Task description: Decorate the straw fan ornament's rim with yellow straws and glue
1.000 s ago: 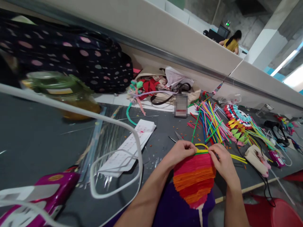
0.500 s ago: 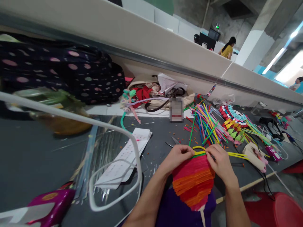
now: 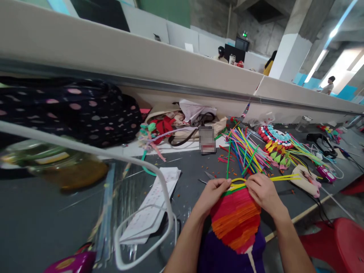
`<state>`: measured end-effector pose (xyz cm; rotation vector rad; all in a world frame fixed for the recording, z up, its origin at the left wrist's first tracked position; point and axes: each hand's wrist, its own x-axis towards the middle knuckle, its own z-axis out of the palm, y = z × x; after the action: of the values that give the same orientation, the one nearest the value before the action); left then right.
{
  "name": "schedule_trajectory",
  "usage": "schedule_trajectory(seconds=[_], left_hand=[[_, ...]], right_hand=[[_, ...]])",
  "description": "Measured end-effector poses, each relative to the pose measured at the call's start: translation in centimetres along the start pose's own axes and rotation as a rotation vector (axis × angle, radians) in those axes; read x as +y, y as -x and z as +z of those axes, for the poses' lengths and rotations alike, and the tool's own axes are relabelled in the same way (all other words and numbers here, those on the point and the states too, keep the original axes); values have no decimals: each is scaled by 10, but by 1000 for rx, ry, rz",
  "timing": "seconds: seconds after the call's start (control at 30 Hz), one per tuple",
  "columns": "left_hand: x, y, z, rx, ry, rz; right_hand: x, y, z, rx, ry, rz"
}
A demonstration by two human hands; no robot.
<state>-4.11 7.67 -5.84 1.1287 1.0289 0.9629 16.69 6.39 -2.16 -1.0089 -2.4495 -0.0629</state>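
My left hand (image 3: 212,194) pinches the left end of the yellow pipe cleaners (image 3: 284,178) along the top edge of a leaf-shaped piece (image 3: 236,222). That piece has fuzzy rows in pink, orange and red, a green row near the top, and a pale stem pointing down at me. My right hand (image 3: 265,192) is closed on the same yellow strands at the right corner, and their loose ends stick out to the right. Between my hands one yellow strand bows up in a small loop. My fingertips partly hide where the strands meet the edge.
Beyond my hands lies a heap of coloured pipe cleaners (image 3: 247,149), with scissors (image 3: 209,175) nearer. Folded papers (image 3: 153,208), a white cable (image 3: 167,197) and a jar of brown liquid (image 3: 76,170) are left. A beaded flower piece (image 3: 275,136) and a glue gun (image 3: 305,181) lie right.
The view has turned slightly, so the desk sits lower on the left. Both hands keep their pinch, and the gap under the yellow loop looks a little wider.
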Motion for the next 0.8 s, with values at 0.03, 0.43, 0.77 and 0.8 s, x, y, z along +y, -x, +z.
schedule_trajectory(seconds=[0.03, 0.43, 0.77, 0.8], left_hand=[[-1, 0, 0, 1, 4, -4], [-4, -2, -2, -10, -10, -4], [-10, -5, -5, -43, -66, 33], [-11, -5, -6, -49, -60, 34]], right_hand=[[0, 0, 0, 7, 1, -7], [1, 2, 8, 43, 33, 25], [-1, 4, 11, 24, 108, 45], [-1, 4, 11, 31, 114, 41]])
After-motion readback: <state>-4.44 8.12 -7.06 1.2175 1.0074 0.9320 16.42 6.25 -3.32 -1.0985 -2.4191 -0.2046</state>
